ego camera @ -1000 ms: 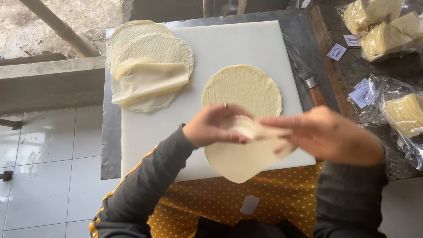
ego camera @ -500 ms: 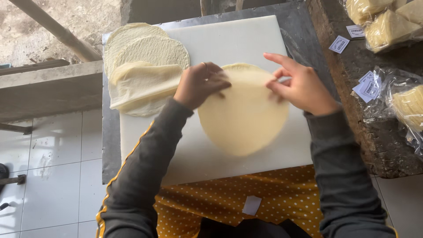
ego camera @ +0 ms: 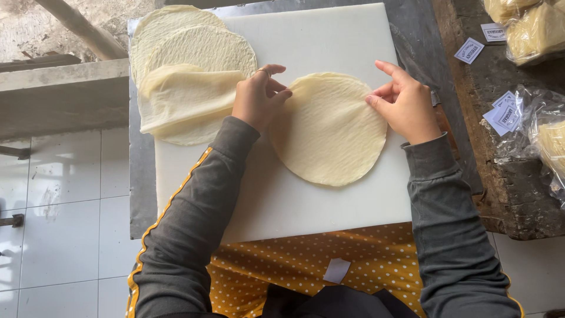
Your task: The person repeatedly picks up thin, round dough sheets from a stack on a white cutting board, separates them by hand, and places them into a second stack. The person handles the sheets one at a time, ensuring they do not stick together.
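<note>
A thin round pale-yellow wrapper lies flat on the white cutting board. My left hand, with a ring on one finger, pinches the wrapper's upper left edge. On the opposite side my right hand pinches its right edge between thumb and fingers. A stack of the same round wrappers sits at the board's upper left, its top sheet folded over.
The board rests on a metal sheet over a table. To the right a dark wooden bench carries clear bags of wrappers and small paper labels. A knife handle shows behind my right hand. White floor tiles lie at left.
A second ago both hands held a folded wrapper over the board's front edge. It was then spread out and laid flat on the one on the board; my hands now pinch its edges.
</note>
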